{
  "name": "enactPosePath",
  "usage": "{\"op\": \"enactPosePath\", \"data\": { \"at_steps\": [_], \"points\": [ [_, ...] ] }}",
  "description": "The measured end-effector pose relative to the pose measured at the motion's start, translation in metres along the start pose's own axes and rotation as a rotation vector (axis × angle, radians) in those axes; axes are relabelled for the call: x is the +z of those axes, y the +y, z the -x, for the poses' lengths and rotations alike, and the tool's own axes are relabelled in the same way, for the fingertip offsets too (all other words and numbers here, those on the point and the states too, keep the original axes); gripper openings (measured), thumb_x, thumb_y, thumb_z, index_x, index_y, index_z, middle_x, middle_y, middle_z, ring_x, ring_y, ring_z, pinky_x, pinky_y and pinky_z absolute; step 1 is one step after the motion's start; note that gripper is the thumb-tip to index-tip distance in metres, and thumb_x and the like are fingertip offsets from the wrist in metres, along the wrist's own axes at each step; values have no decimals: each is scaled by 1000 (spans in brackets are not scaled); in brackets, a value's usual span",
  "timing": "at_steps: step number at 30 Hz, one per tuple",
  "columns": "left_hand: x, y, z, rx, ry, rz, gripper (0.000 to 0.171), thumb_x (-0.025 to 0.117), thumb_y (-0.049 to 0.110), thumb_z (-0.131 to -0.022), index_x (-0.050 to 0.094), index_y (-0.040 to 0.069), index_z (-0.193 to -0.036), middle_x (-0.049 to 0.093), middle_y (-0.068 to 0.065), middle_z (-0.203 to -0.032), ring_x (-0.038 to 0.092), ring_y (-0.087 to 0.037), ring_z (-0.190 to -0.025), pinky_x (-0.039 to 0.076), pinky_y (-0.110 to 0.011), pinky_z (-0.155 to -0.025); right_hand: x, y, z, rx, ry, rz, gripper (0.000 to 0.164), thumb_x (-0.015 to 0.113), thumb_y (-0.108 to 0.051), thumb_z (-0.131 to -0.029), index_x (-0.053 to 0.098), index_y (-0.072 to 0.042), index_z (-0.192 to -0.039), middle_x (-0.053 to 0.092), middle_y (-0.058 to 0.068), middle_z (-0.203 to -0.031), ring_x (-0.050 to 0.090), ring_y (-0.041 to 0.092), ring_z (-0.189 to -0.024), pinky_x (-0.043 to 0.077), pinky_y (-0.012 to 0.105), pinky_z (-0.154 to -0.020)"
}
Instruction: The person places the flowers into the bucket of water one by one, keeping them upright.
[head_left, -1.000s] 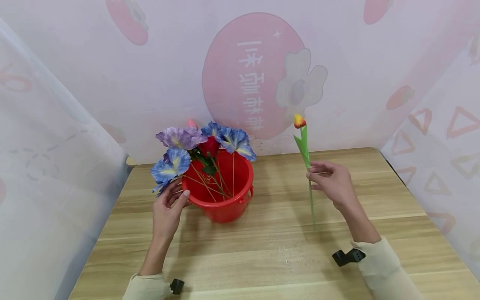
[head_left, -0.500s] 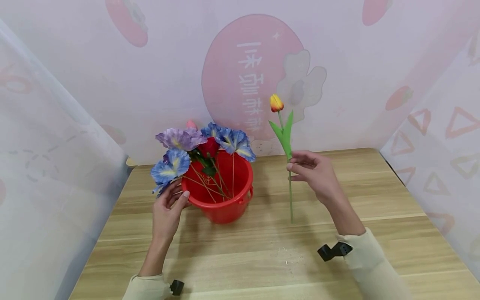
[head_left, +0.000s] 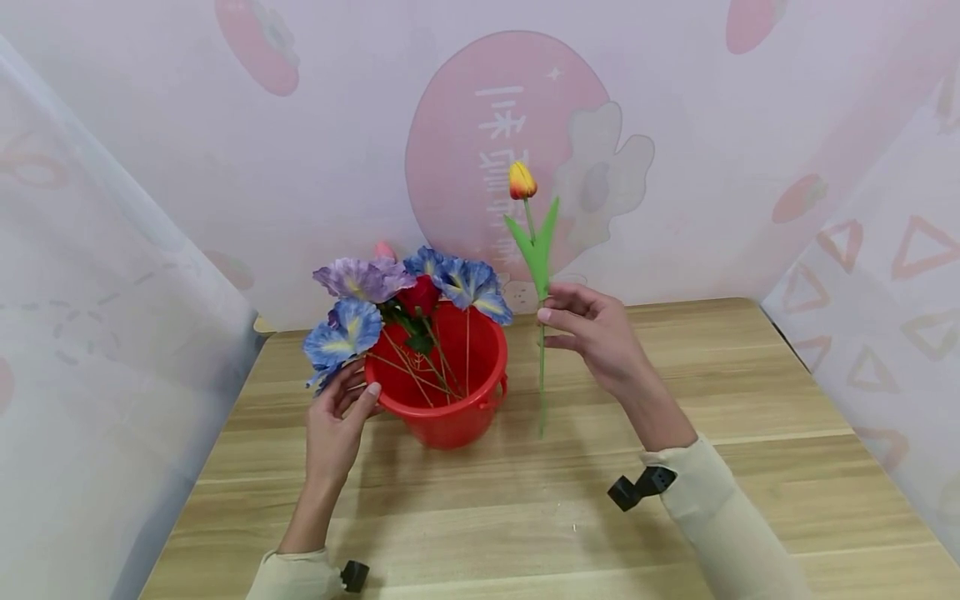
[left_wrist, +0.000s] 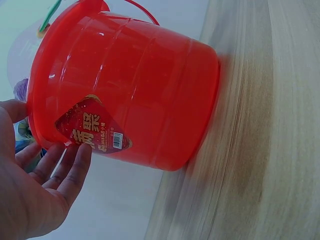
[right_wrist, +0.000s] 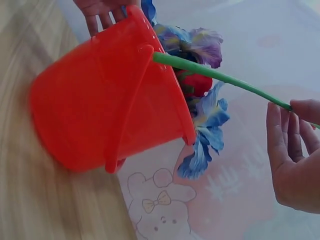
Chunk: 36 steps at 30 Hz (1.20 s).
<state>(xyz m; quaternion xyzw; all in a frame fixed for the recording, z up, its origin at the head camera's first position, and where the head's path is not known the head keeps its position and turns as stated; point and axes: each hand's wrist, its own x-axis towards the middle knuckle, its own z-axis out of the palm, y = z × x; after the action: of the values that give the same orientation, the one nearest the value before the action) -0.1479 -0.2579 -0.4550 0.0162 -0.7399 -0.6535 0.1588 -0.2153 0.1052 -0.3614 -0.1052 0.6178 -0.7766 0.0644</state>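
Between the thumb and fingers of my right hand (head_left: 596,337) is the stem of a yellow-and-red artificial tulip (head_left: 538,258), held upright to the right of a red bucket (head_left: 450,425). In the right wrist view the green stem (right_wrist: 220,76) overlaps the bucket from this angle. My left hand (head_left: 336,429) grips the bucket's left rim, its thumb at the edge and its fingers against the outer wall, as the left wrist view shows. Leaning in the bucket are blue flowers (head_left: 472,286), a purple flower (head_left: 360,277) and a red rose (head_left: 420,294).
The bucket stands on a wood-grain table (head_left: 675,533) toward its back left. A printed cloth backdrop (head_left: 337,142) rises behind the table, with cloth at both sides. The bucket's handle (right_wrist: 131,110) hangs down its side. Small clear specks lie near the table's front.
My right hand has carried the tulip leftward and slightly up, closer to the bucket; the tulip's flower now leans more to the left. My left hand and the bucket have stayed in place.
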Motion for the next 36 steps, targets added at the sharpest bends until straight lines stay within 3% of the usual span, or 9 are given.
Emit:
{"op": "enactPosePath", "data": {
  "at_steps": [13, 21, 30, 36],
  "points": [
    [0, -1, -1, -8, 1, -8, 48, 72, 14, -104, 60, 1, -149, 71, 2, -123, 75, -7, -103, 67, -26, -80, 37, -13, -28, -57, 24, -5, 39, 72, -1, -100, 64, 2, -137, 68, 0, -106, 72, 14, -92, 68, 30, -79],
    [0, -1, -1, -18, 5, 13, 48, 73, 14, -103, 61, 2, -149, 68, -21, -133, 75, -16, -107, 67, -27, -80, 57, -16, -45, -83, 31, -11, 40, 74, -1, -99, 65, 3, -138, 70, 0, -103, 72, 13, -91, 68, 31, -79],
    [0, -1, -1, -17, 7, 2, 49, 72, 14, -104, 60, 2, -149, 71, -2, -125, 75, -9, -104, 67, -26, -80, 77, -1, -62, -93, 23, 28, 39, 74, -3, -100, 68, 0, -138, 72, 2, -105, 73, 14, -92, 69, 33, -80],
    [0, -2, -1, -13, 7, 10, 47, 73, 14, -103, 62, 4, -148, 71, -10, -128, 76, -13, -105, 67, -28, -80, 89, 7, -69, -66, 18, 57, 38, 76, -2, -98, 70, -2, -136, 71, 2, -105, 73, 13, -92, 69, 42, -86]
  ]
}}
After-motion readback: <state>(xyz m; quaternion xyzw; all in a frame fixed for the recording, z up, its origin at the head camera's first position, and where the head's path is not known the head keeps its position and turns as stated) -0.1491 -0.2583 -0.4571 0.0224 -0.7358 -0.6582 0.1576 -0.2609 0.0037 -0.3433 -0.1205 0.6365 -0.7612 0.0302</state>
